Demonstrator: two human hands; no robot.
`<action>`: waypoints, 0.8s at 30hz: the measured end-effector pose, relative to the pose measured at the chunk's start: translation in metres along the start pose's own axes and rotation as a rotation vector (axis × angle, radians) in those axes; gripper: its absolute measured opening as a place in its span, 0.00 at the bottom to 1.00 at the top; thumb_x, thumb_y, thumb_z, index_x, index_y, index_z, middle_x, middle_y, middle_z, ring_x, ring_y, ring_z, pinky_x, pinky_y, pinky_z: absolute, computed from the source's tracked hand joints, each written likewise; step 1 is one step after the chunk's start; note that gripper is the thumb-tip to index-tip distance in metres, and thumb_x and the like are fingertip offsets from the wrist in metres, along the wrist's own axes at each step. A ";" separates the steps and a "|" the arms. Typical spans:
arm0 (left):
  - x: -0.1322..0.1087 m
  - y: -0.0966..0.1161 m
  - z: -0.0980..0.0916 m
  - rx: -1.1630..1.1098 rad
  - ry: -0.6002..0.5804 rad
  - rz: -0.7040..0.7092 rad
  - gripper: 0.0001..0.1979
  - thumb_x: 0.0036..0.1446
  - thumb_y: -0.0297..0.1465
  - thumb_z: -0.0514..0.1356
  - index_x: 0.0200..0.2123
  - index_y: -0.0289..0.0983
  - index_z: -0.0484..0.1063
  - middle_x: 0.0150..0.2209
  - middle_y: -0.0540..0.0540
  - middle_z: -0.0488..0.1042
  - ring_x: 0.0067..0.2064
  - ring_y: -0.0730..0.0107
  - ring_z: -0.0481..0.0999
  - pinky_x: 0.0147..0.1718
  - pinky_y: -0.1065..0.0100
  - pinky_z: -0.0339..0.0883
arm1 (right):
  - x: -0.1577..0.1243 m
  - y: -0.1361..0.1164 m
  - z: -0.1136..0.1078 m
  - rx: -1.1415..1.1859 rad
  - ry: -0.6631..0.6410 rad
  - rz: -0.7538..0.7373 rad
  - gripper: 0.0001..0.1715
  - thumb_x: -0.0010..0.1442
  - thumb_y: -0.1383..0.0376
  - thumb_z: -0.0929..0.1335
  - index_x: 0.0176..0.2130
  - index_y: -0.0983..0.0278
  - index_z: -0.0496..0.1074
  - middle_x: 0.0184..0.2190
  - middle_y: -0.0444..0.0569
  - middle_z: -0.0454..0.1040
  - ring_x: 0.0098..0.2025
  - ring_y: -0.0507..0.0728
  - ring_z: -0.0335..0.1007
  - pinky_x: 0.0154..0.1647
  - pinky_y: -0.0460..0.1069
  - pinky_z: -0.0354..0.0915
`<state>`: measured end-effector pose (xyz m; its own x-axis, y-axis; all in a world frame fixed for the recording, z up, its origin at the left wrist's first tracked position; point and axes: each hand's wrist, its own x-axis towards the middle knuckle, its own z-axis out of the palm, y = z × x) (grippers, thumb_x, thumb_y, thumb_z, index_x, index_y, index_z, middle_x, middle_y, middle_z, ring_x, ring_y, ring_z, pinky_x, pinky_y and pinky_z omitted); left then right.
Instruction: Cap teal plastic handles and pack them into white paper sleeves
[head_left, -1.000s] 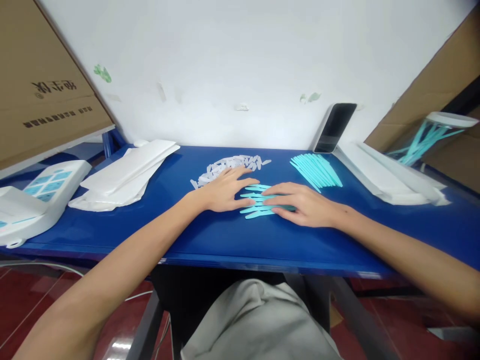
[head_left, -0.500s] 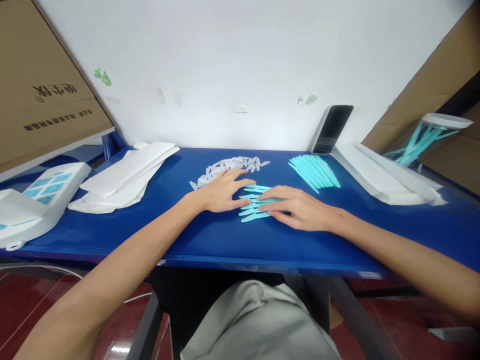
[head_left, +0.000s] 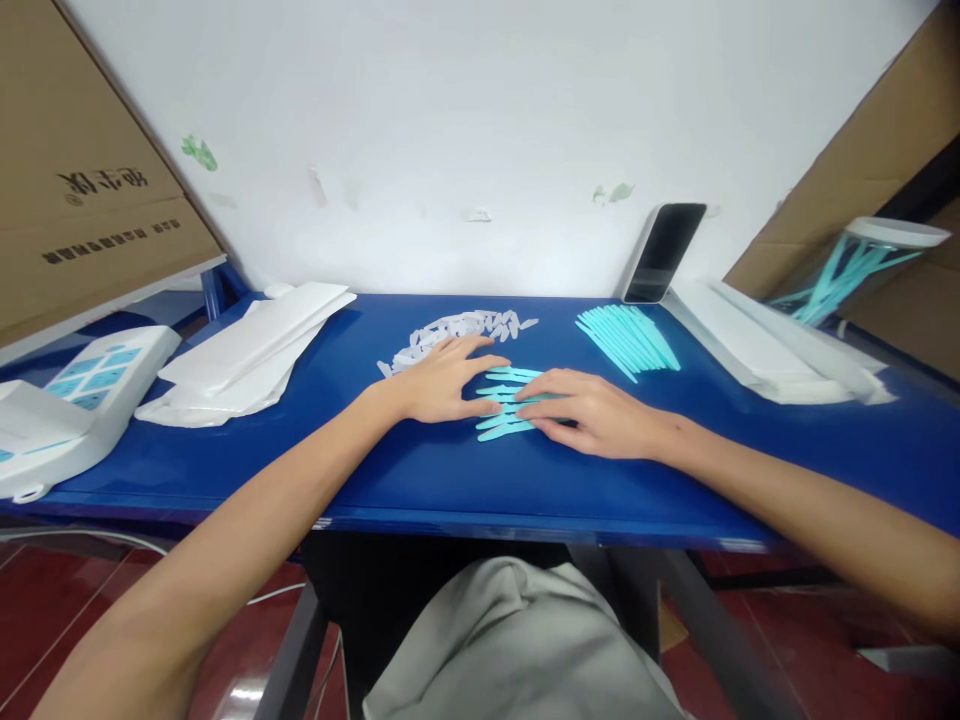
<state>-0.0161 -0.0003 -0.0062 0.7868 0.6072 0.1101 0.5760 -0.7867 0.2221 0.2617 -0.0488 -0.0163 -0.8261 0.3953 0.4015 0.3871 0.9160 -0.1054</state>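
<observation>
Several thin turquoise plastic sticks lie side by side, roughly level, on the blue tabletop between my hands. My left hand has its fingers spread; the thumb reaches the sticks' left ends and the fingertips are beside a heap of small whitish flat pieces. From the right, my right hand rests over the sticks' other ends with fingers apart, hiding those ends. Neither hand grips anything. A fanned bundle of similar turquoise sticks lies beyond my right hand.
A phone leans on the white wall. White folded packets lie at left beside a white case with blue panels. More white packaging and a clear tub of turquoise sticks are at right. Cardboard stands far left.
The view has shifted very slightly. Both hands and the turquoise sticks keep practically the same places.
</observation>
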 end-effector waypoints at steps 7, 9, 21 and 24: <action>0.000 0.000 -0.002 0.013 -0.013 -0.010 0.38 0.65 0.56 0.58 0.70 0.41 0.63 0.73 0.31 0.54 0.74 0.38 0.51 0.69 0.37 0.49 | 0.000 0.000 0.000 0.011 0.020 0.016 0.17 0.72 0.64 0.64 0.51 0.60 0.81 0.51 0.54 0.82 0.55 0.63 0.77 0.58 0.62 0.72; -0.001 0.000 -0.003 0.035 -0.016 -0.010 0.38 0.64 0.56 0.58 0.70 0.41 0.63 0.73 0.31 0.53 0.75 0.38 0.51 0.69 0.38 0.49 | 0.000 0.001 0.000 -0.002 0.028 0.019 0.17 0.73 0.64 0.64 0.51 0.61 0.81 0.51 0.54 0.82 0.54 0.63 0.77 0.58 0.62 0.73; -0.002 -0.003 -0.005 0.098 0.007 0.013 0.28 0.72 0.46 0.52 0.69 0.41 0.63 0.73 0.33 0.55 0.73 0.40 0.54 0.69 0.40 0.50 | 0.003 -0.003 0.001 0.055 0.069 -0.028 0.15 0.72 0.65 0.65 0.49 0.62 0.80 0.46 0.53 0.83 0.49 0.61 0.79 0.54 0.59 0.73; 0.000 -0.002 -0.004 0.099 0.005 0.015 0.29 0.72 0.46 0.52 0.69 0.40 0.63 0.72 0.32 0.56 0.73 0.39 0.55 0.69 0.40 0.50 | 0.004 -0.005 0.001 0.062 0.070 -0.044 0.14 0.72 0.66 0.65 0.50 0.62 0.79 0.47 0.52 0.83 0.50 0.61 0.79 0.54 0.59 0.73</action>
<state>-0.0185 0.0015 -0.0025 0.7947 0.5954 0.1180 0.5833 -0.8029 0.1231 0.2563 -0.0519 -0.0152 -0.8101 0.3513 0.4694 0.3233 0.9355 -0.1421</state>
